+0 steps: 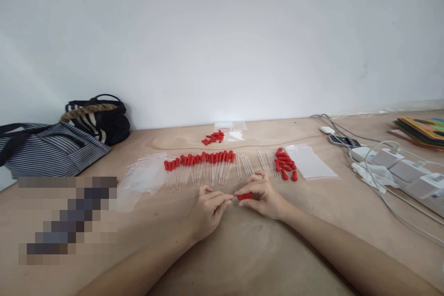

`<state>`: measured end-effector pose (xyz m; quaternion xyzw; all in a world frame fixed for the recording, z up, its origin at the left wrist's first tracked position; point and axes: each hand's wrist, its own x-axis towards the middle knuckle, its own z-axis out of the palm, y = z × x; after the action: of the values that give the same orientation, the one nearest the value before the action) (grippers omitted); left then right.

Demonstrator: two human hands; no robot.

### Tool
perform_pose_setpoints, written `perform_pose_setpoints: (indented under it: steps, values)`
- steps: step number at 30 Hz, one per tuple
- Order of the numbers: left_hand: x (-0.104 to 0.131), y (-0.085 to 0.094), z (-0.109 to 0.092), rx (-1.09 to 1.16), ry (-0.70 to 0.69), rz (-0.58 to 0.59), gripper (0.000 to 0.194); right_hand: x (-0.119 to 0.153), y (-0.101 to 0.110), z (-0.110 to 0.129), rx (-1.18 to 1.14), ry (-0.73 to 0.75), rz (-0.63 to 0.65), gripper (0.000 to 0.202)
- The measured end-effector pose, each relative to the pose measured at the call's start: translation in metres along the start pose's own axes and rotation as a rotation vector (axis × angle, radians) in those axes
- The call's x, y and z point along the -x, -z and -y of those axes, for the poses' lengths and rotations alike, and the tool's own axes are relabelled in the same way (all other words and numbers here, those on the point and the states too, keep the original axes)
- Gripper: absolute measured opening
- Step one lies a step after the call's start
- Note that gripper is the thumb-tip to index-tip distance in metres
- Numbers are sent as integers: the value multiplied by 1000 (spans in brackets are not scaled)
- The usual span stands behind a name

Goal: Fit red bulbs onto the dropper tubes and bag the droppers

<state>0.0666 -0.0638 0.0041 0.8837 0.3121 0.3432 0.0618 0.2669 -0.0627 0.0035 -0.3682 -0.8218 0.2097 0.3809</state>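
Close together at the middle of the table, my two hands hold one dropper between them. My right hand (261, 195) pinches its red rubber bulb (244, 196). The fingers of my left hand (212, 208) are closed on the thin glass tube, which shows only as a short piece between the hands. Just beyond lies a row of glass droppers with red bulbs (199, 159), tubes toward me. To its right are several bare glass tubes (246, 165). A pile of loose red bulbs (285, 163) sits right of those, partly over more tubes.
Clear plastic bags (144, 175) lie at the left, and a white bag (311, 162) at the right. Smaller red bulbs (215, 137) lie farther back by another bag. Striped bags (55, 148) stand at far left; a power strip with chargers (405, 171) and cables occupies the right.
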Motion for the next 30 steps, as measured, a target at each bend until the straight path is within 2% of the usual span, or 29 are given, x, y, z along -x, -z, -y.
perform_pose_setpoints:
  steps: [3,9,17,22,26,28,30]
  values:
    - [-1,2,-3,56,33,9,23,0,-1,1,6,27,-35,8]
    - [-4,1,-8,85,44,0,22,-1,-8,3,-23,-42,-118,16]
    - [-6,4,-5,52,5,18,21,-2,-3,1,-185,-166,-33,29]
    - [-6,7,-6,57,-6,23,19,-3,-1,1,-500,-217,-6,23]
    - [-6,8,-9,51,-29,9,18,-4,-3,2,-703,-337,65,27]
    - [-8,12,-9,29,-23,28,18,-3,-1,3,-682,-380,92,36]
    - [-12,18,-5,-27,39,57,19,-3,3,2,-571,-394,30,47]
